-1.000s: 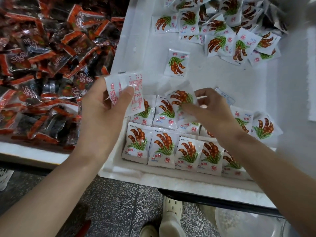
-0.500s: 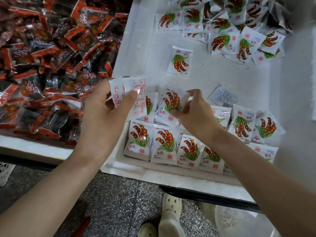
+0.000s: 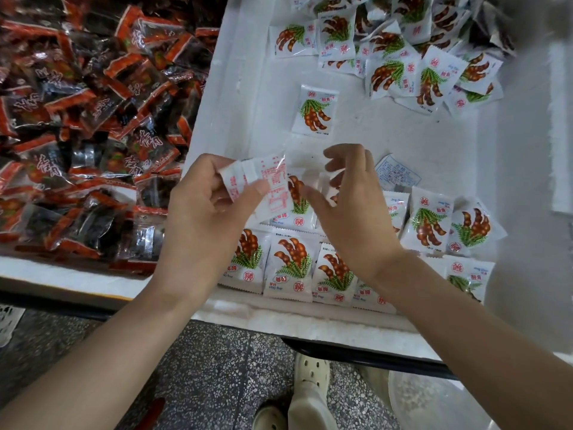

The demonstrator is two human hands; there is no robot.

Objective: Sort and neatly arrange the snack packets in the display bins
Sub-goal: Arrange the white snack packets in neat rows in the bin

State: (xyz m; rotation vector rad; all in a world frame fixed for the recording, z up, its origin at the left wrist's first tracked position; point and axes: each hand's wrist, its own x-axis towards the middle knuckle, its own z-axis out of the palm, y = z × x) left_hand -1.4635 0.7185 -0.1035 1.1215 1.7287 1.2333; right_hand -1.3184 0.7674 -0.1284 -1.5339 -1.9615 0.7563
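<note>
My left hand (image 3: 204,209) holds a few white snack packets (image 3: 263,184), backs up, over the near left of the white foam bin (image 3: 235,97). My right hand (image 3: 350,206) hovers beside them with its fingers spread and loosely bent, holding nothing. Under both hands lie neat rows of white packets printed with brown pods (image 3: 291,265) along the bin's near edge. One packet (image 3: 316,110) lies alone mid-bin. A loose heap of the same packets (image 3: 403,57) fills the far end.
The left bin holds a heap of red-and-black snack packets (image 3: 86,125). A packet lying back up (image 3: 397,172) sits right of my right hand. Below the bins are a speckled floor, my white shoes (image 3: 310,386) and a clear plastic tub (image 3: 434,405).
My right hand let go of the packet it was setting in the row and lifted up toward the left hand's stack. The left hand drifted slightly right.
</note>
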